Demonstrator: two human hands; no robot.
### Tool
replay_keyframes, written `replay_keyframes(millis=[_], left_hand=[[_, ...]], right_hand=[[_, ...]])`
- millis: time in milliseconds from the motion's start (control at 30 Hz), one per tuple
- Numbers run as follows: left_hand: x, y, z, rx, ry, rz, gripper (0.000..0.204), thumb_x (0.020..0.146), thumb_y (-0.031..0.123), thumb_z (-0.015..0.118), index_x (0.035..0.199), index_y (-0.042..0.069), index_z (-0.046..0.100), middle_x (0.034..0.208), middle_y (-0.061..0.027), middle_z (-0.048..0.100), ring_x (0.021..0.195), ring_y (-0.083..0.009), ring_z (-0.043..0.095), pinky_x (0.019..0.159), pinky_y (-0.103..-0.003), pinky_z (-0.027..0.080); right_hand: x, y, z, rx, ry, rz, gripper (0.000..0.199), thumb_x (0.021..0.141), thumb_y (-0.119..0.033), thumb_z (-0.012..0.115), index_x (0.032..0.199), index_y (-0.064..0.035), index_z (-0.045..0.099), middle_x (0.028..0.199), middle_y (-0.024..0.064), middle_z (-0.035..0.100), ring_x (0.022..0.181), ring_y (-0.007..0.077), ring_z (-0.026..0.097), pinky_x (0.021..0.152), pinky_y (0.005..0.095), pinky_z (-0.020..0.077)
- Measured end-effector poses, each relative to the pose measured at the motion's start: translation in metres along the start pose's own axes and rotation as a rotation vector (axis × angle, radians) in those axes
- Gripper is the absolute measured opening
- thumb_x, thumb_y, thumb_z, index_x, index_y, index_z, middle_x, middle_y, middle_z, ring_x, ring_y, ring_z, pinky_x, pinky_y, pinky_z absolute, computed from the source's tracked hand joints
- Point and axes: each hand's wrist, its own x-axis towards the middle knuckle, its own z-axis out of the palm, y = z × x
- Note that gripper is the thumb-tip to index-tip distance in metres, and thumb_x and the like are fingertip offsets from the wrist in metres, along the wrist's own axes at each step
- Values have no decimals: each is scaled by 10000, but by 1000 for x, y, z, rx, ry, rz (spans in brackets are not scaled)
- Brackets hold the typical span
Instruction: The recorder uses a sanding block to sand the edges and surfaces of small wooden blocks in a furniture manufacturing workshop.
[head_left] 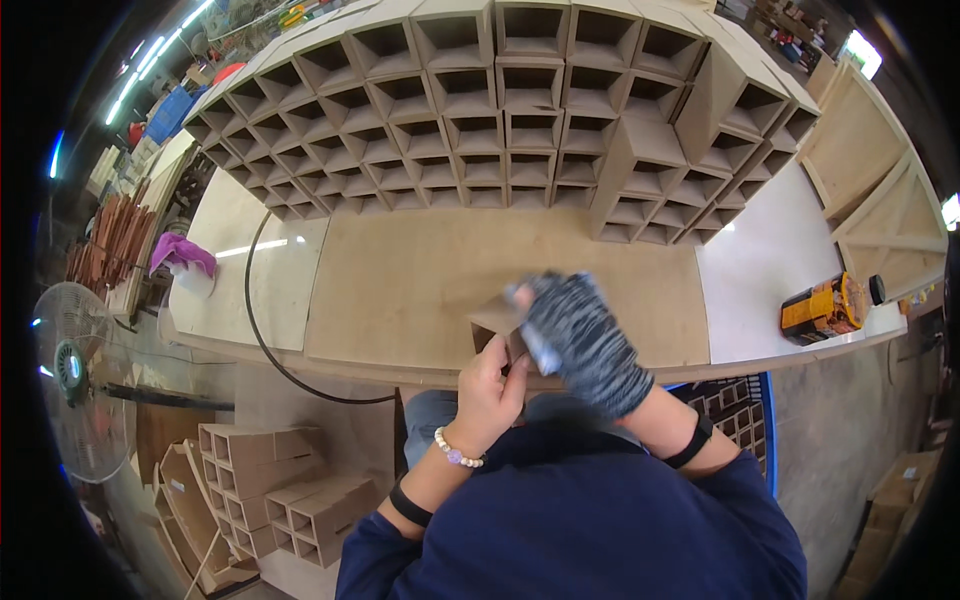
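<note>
A small brown square box, open at the end facing me, rests near the front edge of a wooden board. My bare left hand, with a beaded bracelet at the wrist, pinches the box's near edge between thumb and fingers. Over the box's right side lies my right hand, in a grey-and-black knitted glove, its fingers curled and blurred by motion. Under the glove shows a pale bluish patch; whether it is a cloth, a pad or part of the glove I cannot tell. My right hand hides part of the box.
A wide stack of similar open boxes stands along the board's back. An orange-labelled jar lies at right. At left are a purple cloth, a dark hose over the edge, a fan and more boxes. A blue crate sits below.
</note>
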Motion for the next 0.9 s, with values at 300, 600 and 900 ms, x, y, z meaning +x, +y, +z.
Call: replay_keyframes(millis=[300,600,900], left_hand=[[0,-2,1,-58,8,-38,71,766,23,542,780,1,476,610,-140,513,552,-295,525,494,-363,400],[2,2,3,-11,-29,-11,123,774,72,570,781,8,465,616,-144,492,566,-329,500,501,-395,382],[0,1,-1,-22,-10,-49,164,774,83,575,715,16,437,600,-143,479,554,-329,493,499,-386,387]], right_hand=[[-5,29,31,-143,49,47,364,798,-165,466,1139,-49,518,1184,144,515,1074,285,500,966,412,336],[-1,52,33,5,-120,216,414,763,-147,512,1171,-77,498,1152,139,520,1095,287,482,999,442,280],[9,37,31,-16,-277,174,441,807,-164,480,1233,-54,442,1177,153,504,1074,305,487,972,451,316]])
